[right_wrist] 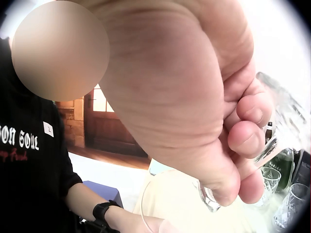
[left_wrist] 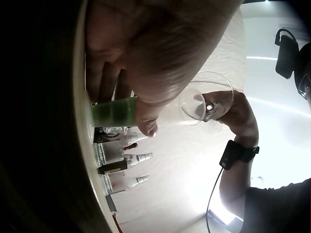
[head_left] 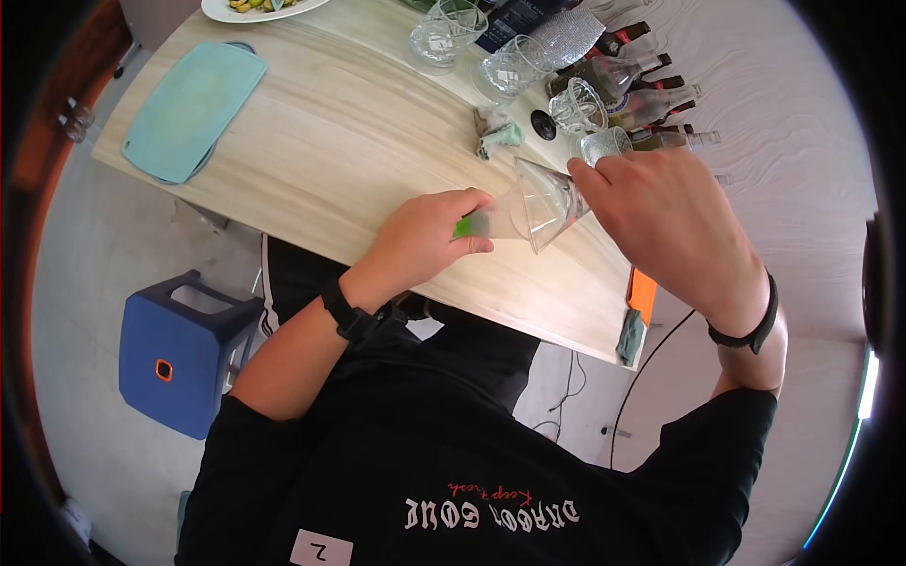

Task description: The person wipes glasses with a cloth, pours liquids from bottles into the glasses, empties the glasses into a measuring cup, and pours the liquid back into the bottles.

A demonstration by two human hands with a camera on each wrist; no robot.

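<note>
My left hand (head_left: 415, 231) grips a translucent cup (left_wrist: 114, 112) with green in its lower part; thumb and fingers go around its side. In the left wrist view its frosted upper part (left_wrist: 172, 114) is above the thumb. My right hand (head_left: 656, 193), higher up, holds a clear, cone-shaped glass (head_left: 547, 206) by its narrow end. The glass is tilted, and its wide rim overlaps the cup's mouth in the head view. In the right wrist view the fingers (right_wrist: 245, 138) are curled round clear glass (right_wrist: 209, 198), mostly hidden behind the palm.
A teal cutting board (head_left: 193, 113) lies at the table's left end, below a plate of food (head_left: 255, 13). Glass tumblers (head_left: 514, 68), several bottles (head_left: 651, 104), a crumpled cloth (head_left: 495, 132) and a black round lid (head_left: 543, 124) stand or lie along the far right side. A blue stool (head_left: 175, 354) is on the floor.
</note>
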